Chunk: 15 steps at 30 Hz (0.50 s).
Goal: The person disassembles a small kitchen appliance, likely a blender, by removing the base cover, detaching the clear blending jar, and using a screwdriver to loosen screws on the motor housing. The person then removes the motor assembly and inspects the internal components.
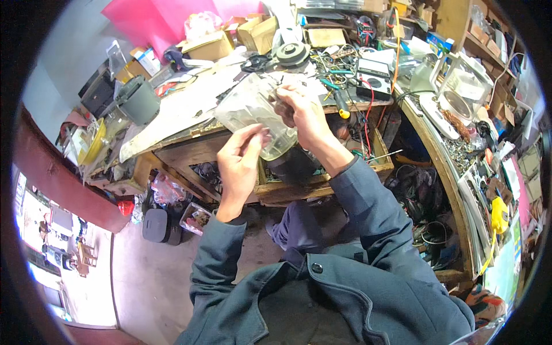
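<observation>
A clear, cloudy plastic container (244, 109) is held tilted above the near edge of the cluttered workbench. My right hand (307, 118) has its fingers curled round the container's upper right side, partly hiding it. In front of the container's lower part, my left hand (238, 158) has thumb and fingertips drawn together in a pinch. Whatever those fingertips hold is too small to make out. Just right of my right hand, a yellow-and-black screwdriver (341, 108) lies near the bench edge, beside a black-and-white analog multimeter (374, 77).
A wooden drawer (279, 192) stands pulled out below my hands. On the bench sit a dark grey bucket (139, 100), a round grey part (291, 54) and tangled cables. A side bench on the right carries a clear-walled appliance (464, 83) and a yellow tape measure (499, 215).
</observation>
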Available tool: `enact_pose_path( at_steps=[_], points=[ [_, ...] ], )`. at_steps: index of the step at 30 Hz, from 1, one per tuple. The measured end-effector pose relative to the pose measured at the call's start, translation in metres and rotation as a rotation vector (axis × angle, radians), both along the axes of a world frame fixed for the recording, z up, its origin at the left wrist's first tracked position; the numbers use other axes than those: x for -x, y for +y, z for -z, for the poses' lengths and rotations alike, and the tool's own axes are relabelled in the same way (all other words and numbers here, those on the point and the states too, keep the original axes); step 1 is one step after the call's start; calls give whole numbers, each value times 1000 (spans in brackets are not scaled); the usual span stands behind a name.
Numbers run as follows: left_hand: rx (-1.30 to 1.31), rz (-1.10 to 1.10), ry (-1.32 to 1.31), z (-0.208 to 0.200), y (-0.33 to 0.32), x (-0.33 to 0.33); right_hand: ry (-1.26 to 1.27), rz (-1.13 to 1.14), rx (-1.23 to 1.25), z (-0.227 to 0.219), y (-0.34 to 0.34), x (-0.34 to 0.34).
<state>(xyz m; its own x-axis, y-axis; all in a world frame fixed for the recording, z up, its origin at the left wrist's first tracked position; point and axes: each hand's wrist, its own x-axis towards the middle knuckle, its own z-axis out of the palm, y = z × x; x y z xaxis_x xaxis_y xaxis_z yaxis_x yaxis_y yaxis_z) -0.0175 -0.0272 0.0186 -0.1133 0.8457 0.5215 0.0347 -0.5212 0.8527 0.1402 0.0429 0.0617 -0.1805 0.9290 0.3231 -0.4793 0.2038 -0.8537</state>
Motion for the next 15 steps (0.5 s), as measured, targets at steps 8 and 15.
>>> enact_pose_path(
  at_steps=[8, 15],
  points=[
    [164, 159, -216, -19, 36, -3, -52, 94, -166, 28, 10, 11],
    [152, 157, -211, -31, 45, -5, -315, 160, -507, 29, -13, 13]
  ],
)
